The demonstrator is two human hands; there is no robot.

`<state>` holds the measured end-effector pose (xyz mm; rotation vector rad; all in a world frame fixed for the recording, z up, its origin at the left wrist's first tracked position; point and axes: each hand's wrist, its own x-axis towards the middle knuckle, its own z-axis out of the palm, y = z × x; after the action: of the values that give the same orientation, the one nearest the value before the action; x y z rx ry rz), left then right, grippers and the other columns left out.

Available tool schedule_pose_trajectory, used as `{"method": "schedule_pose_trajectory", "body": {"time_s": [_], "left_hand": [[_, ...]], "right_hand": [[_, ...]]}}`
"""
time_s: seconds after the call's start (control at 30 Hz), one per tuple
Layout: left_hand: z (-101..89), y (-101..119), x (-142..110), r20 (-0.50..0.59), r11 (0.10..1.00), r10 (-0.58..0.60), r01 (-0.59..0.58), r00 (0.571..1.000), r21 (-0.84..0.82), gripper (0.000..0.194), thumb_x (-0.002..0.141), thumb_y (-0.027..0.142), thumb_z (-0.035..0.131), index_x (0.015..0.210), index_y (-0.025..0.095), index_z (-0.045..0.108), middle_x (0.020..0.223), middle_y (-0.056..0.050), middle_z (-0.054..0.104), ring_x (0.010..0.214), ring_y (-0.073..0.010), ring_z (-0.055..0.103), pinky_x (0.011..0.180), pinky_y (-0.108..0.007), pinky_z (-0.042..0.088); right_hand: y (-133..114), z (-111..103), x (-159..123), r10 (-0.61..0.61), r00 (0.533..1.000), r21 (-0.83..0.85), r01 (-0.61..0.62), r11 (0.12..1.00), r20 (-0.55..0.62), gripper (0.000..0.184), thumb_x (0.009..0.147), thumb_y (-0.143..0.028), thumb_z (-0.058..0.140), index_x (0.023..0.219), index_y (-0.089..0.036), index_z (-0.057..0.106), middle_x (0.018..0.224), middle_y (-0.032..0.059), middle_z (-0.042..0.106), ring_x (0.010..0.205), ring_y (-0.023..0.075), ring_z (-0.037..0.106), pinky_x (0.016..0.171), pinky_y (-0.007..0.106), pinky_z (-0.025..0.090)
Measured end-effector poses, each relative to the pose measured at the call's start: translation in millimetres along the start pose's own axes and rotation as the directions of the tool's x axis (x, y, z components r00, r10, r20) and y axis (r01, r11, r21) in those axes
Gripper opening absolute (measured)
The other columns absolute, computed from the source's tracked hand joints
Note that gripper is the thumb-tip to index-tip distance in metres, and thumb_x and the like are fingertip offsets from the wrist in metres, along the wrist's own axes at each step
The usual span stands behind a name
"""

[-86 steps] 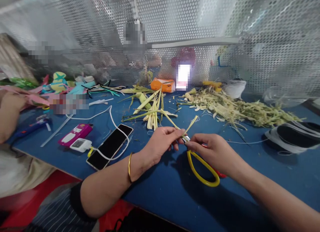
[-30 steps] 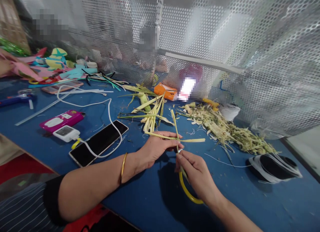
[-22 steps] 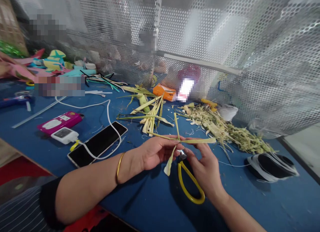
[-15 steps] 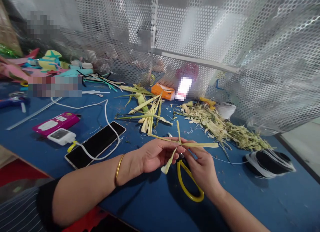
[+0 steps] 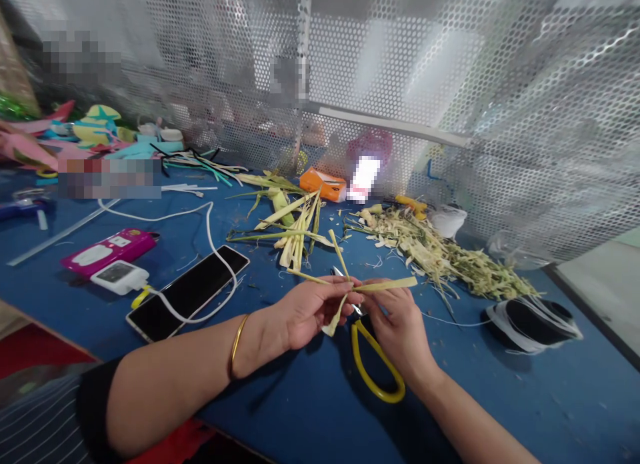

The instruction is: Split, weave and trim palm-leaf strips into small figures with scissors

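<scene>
My left hand is closed in a pinch on a small bundle of crossed pale-green leaf strips, whose ends stick out several ways. Fingers of my right hand are closed at the same crossing, right beside the left fingertips. A white thread runs from my right hand to a black spool. Below the hands shows a pair of scissors with yellow handles; their middle is partly hidden, and I cannot tell whether the right hand touches them.
Cut leaf strips and a heap of plant scraps lie beyond the hands. To the left are a dark phone, a magenta device and a white cable. An orange packet stands by the perforated sheet.
The leaf strips have tilted, with the upright end now leaning left and the right end drawn in slightly. Both hands stay together at the crossing. The view has shifted slightly.
</scene>
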<state>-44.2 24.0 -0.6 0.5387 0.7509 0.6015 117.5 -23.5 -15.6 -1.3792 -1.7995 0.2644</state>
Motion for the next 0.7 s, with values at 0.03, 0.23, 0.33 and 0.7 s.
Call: {"method": "schedule_pose_trajectory", "body": {"time_s": [0.03, 0.23, 0.33, 0.7], "left_hand": [[0.4, 0.1, -1.0, 0.003, 0.999, 0.038, -0.038, 0.999, 0.031, 0.011, 0.082, 0.018, 0.066, 0.091, 0.013, 0.068, 0.069, -0.002, 0.069, 0.053, -0.0074, 0.060, 0.053, -0.018, 0.045], [4.5, -0.6, -5.4, -0.005, 0.952, 0.173, -0.166, 0.985, 0.256, 0.019, 0.084, 0.031, 0.064, 0.090, 0.013, 0.068, 0.077, -0.008, 0.073, 0.059, -0.0117, 0.065, 0.060, -0.023, 0.048], [6.7, -3.3, -4.1, -0.027, 0.922, 0.221, -0.200, 0.975, 0.332, 0.007, 0.079, 0.019, 0.067, 0.081, 0.013, 0.066, 0.069, -0.006, 0.070, 0.056, -0.0111, 0.063, 0.059, -0.024, 0.049], [5.5, -8.0, 0.3, -0.072, 0.861, 0.345, -0.285, 0.936, 0.422, 0.004, 0.081, 0.016, 0.062, 0.081, 0.013, 0.065, 0.067, -0.005, 0.069, 0.056, -0.0112, 0.063, 0.055, -0.022, 0.046]], "right_hand": [[-0.8, -1.2, 1.0, 0.066, 0.998, 0.094, -0.067, 0.993, 0.008, 0.017, 0.088, -0.027, 0.057, 0.094, -0.024, 0.072, 0.101, 0.0062, 0.073, 0.099, 0.0236, 0.063, 0.089, 0.041, 0.044], [-8.6, -4.5, 3.1, 0.437, 0.899, 0.543, -0.380, 0.749, 0.027, 0.020, 0.081, -0.038, 0.065, 0.083, -0.018, 0.072, 0.088, 0.0056, 0.072, 0.082, 0.0207, 0.065, 0.074, 0.033, 0.051], [-8.4, -3.0, 0.1, 0.426, 0.905, 0.478, -0.371, 0.796, -0.008, 0.019, 0.081, -0.035, 0.066, 0.073, -0.019, 0.070, 0.073, 0.0025, 0.068, 0.070, 0.0180, 0.062, 0.066, 0.030, 0.049], [-10.2, -4.5, -4.5, 0.120, 0.992, 0.110, -0.114, 0.987, -0.045, 0.017, 0.089, -0.030, 0.057, 0.081, -0.022, 0.070, 0.080, 0.0036, 0.071, 0.075, 0.0187, 0.065, 0.073, 0.032, 0.047]]}}
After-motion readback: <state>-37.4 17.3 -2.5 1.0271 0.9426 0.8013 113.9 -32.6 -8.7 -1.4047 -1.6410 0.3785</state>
